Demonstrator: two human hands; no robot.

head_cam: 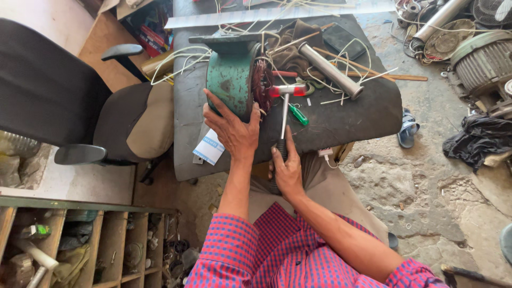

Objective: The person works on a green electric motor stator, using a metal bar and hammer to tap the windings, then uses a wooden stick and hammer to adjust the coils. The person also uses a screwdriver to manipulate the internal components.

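Note:
A green motor housing (230,76) with copper windings showing at its open end lies on its side on a dark work table (341,120). My left hand (232,128) rests flat against the housing's near side, fingers spread. My right hand (286,164) grips the black handle of a small mallet (286,98), whose red and clear plastic head sits against the windings. A green-handled screwdriver (298,114) lies on the table just right of the mallet shaft.
A metal tube (329,70), thin sticks and white wires clutter the table's far side. A black office chair (80,106) stands to the left. Wooden shelves (80,240) with parts sit at lower left. Motor parts (482,58), a dark rag and a sandal lie on the floor at right.

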